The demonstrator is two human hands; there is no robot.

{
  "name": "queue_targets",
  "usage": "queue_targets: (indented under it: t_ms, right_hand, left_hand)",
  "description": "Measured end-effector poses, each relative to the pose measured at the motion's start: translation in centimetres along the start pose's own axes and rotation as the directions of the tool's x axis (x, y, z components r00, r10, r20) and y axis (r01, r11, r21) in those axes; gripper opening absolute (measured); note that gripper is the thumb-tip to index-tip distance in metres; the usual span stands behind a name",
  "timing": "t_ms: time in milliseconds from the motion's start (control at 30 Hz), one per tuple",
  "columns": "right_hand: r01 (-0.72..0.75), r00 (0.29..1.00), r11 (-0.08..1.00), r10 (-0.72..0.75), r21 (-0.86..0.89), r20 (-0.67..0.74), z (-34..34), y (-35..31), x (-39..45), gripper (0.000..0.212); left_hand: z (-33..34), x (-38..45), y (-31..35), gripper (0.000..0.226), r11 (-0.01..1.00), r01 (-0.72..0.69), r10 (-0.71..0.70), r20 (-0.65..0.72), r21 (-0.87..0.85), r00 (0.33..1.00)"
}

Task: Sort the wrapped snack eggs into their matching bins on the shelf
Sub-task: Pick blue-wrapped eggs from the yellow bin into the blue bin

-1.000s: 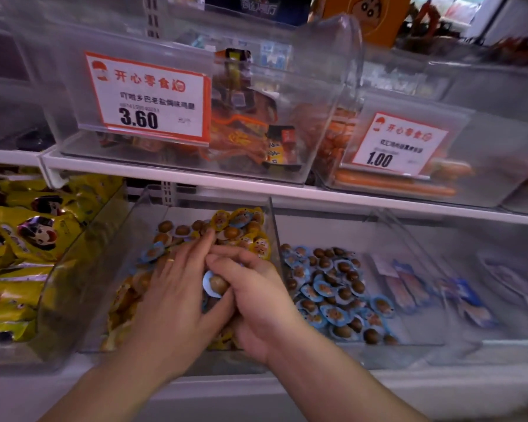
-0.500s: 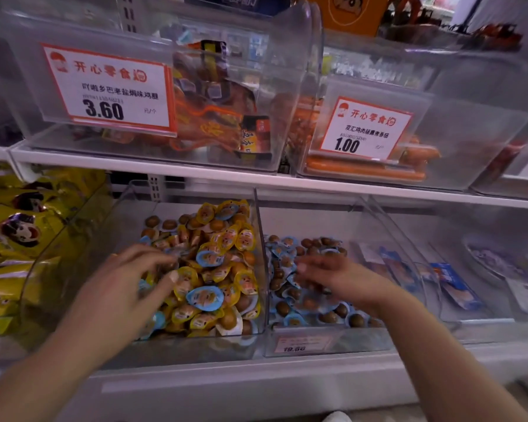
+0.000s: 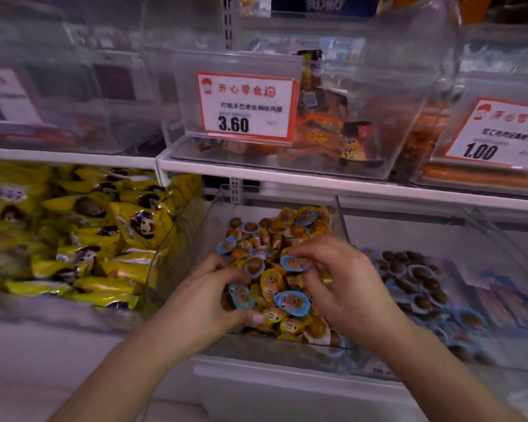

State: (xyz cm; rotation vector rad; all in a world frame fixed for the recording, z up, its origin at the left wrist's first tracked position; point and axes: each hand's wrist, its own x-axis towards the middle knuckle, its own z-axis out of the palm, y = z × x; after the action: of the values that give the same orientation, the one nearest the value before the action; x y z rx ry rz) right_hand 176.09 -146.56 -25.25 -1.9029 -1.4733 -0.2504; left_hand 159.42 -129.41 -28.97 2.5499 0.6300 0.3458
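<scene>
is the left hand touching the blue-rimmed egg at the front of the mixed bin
Touching: the head view shows the left hand fingertips on the blue-rimmed egg.

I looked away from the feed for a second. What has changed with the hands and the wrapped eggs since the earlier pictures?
The right hand left the blue-wrapped egg bin on the right and came back over the clear middle bin of mixed yellow and blue wrapped eggs; its fingers now curl at a blue-wrapped egg. The left hand moved in and pinches another blue-wrapped egg. The bins stayed put.
</scene>
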Motion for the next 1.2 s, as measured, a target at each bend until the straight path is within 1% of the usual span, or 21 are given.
queue_targets:
  t_ms: [67,133,167,233,333,400,433,500,567,600,633,667,700,733,767,800,833,933,1033,1133,1200]
  right_hand:
    - [0.04,0.967,0.994,-0.014,-0.1,0.255,1.9,-1.2,0.6,0.038]
    - [0.042,0.883,0.976,0.064,-0.214,0.466,3.0,-1.0,1.1,0.047]
    - [0.038,0.844,0.966,0.105,-0.254,0.525,3.1,-0.6,1.3,0.051]
    - [-0.012,0.812,0.963,0.165,-0.268,0.56,2.6,0.2,1.9,0.059]
    - [-0.076,0.784,0.952,0.24,-0.296,0.573,1.9,0.8,2.5,0.067]
    - [-0.068,0.78,0.945,0.25,-0.32,0.573,2.1,0.7,2.7,0.061]
    - [-0.074,0.795,0.945,0.248,-0.319,0.553,2.1,0.8,2.8,0.056]
    - [-0.113,0.878,0.952,0.23,-0.286,0.419,1.8,0.9,3.4,0.044]
    - [-0.171,0.958,0.964,0.212,-0.204,0.196,1.2,1.4,4.2,0.036]
    - [-0.191,0.971,0.968,0.21,-0.163,0.113,1.1,1.5,4.5,0.035]
    - [-0.2,0.973,0.969,0.214,-0.147,0.088,1.2,1.6,4.7,0.033]
    - [-0.2,0.967,0.965,0.222,-0.167,0.128,1.6,1.6,4.9,0.032]
    - [-0.188,0.945,0.954,0.24,-0.233,0.222,2.3,1.7,4.9,0.033]
    - [-0.154,0.906,0.935,0.263,-0.319,0.333,3.0,1.8,4.8,0.035]
    - [-0.11,0.863,0.917,0.28,-0.385,0.421,3.7,2.0,4.7,0.038]
    - [-0.084,0.836,0.908,0.289,-0.412,0.467,4.2,2.1,4.7,0.041]
    - [-0.085,0.826,0.906,0.296,-0.414,0.48,4.4,2.1,4.7,0.044]
    - [-0.074,0.854,0.915,0.264,-0.396,0.448,4.9,2.3,4.7,0.048]
    - [-0.013,0.888,0.918,0.193,-0.397,0.418,4.9,2.2,4.2,0.042]
    - [-0.052,0.943,0.967,0.13,-0.25,0.307,4.7,2.0,3.8,0.03]
    - [-0.149,0.971,0.983,0.166,-0.108,0.173,4.3,1.6,3.8,0.024]
  left_hand:
    - [0.0,-0.3,0.0,0.045,1.0,-0.025,0.025,0.013,-0.002,1.0]
    - [0.1,-0.6,-0.1,0.038,0.999,-0.045,0.045,0.009,0.0,0.999]
    - [0.2,-0.8,-0.2,0.037,0.998,-0.056,0.056,0.008,0.016,0.998]
    - [0.3,-1.0,-0.4,0.039,0.993,-0.097,0.097,0.011,0.069,0.995]
    - [0.3,-0.9,-0.7,0.034,0.981,-0.17,0.172,-0.02,0.088,0.985]
    - [0.4,-1.0,-0.8,0.028,0.977,-0.202,0.206,-0.063,0.063,0.976]
    - [0.4,-1.0,-0.7,0.024,0.974,-0.219,0.224,-0.093,0.053,0.97]
    - [0.6,-1.0,-0.6,0.02,0.972,-0.231,0.233,-0.162,0.031,0.959]
    - [0.7,-1.1,-0.6,0.02,0.977,-0.21,0.21,-0.198,0.024,0.957]
    - [0.7,-1.1,-0.5,0.025,0.98,-0.195,0.197,-0.175,0.029,0.965]
    - [0.7,-1.2,-0.5,0.033,0.984,-0.177,0.18,-0.122,0.036,0.976]
    - [0.7,-1.2,-0.6,0.043,0.986,-0.16,0.163,-0.057,0.044,0.985]
    - [0.6,-1.3,-0.8,0.052,0.988,-0.148,0.148,-0.001,0.054,0.989]
    - [0.6,-1.2,-0.9,0.057,0.988,-0.14,0.138,0.034,0.066,0.99]
    - [0.5,-1.2,-0.9,0.059,0.988,-0.135,0.132,0.049,0.077,0.99]
    - [0.4,-1.2,-0.9,0.057,0.987,-0.133,0.129,0.05,0.088,0.99]
    - [0.3,-1.2,-0.8,0.053,0.986,-0.134,0.13,0.044,0.095,0.991]
    - [0.2,-1.4,-0.7,0.044,0.98,-0.166,0.164,0.027,0.111,0.986]
    - [0.4,-1.5,-0.7,0.027,0.975,-0.202,0.205,-0.027,0.087,0.978]
    - [0.5,-1.1,-0.4,0.015,0.977,-0.202,0.209,-0.125,0.068,0.97]
    - [0.5,-0.7,-0.2,0.013,0.985,-0.164,0.171,-0.18,0.051,0.969]
